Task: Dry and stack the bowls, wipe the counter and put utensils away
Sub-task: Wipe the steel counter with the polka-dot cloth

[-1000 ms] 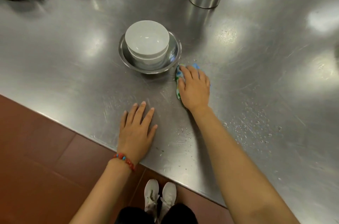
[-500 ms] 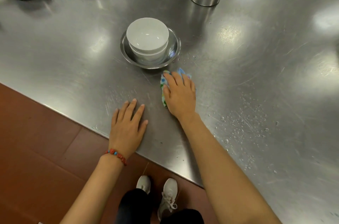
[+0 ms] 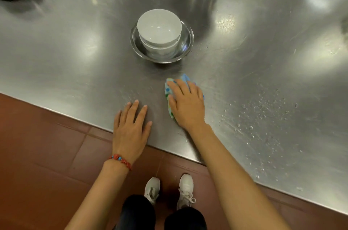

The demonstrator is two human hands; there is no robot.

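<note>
Half-hidden cloth (image 3: 168, 92) under right hand (image 3: 186, 107)

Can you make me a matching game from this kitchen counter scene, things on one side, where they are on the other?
Things:
1. white bowls
2. cloth
3. left hand
4. water droplets

Places:
A. flat near the counter's edge
B. under the right hand
C. stacked in the metal bowl
D. scattered right of both hands

Pairs: 1-C, 2-B, 3-A, 4-D

Bare forearms without sleeves; a red beaded bracelet (image 3: 120, 161) with blue beads circles the left wrist; dark trousers (image 3: 162, 214), white laced sneakers (image 3: 185, 191)
</note>
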